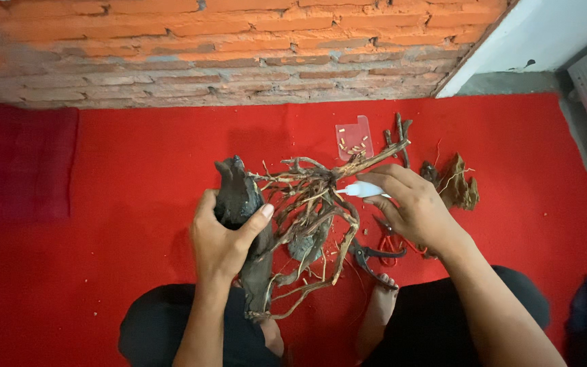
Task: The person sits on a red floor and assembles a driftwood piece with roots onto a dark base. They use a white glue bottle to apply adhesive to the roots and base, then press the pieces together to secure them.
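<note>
The left hand (222, 245) grips a dark gnarled driftwood root (293, 217); the right hand (412, 207) clasps a small white tube (363, 189) against its branches.

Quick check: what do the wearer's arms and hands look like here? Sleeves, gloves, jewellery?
Both hands, left hand and right hand, are bare: no gloves, no rings or watch visible. Forearms are uncovered up to the frame edge, so no sleeves show. Dark, black-looking trousers cover the legs below.

Left hand (222, 241) wrapped in a grip, thumb out (palm hidden). Right hand (409, 204) curled shut, fingers pinched, forearm angled down-right toward the lap.
</note>
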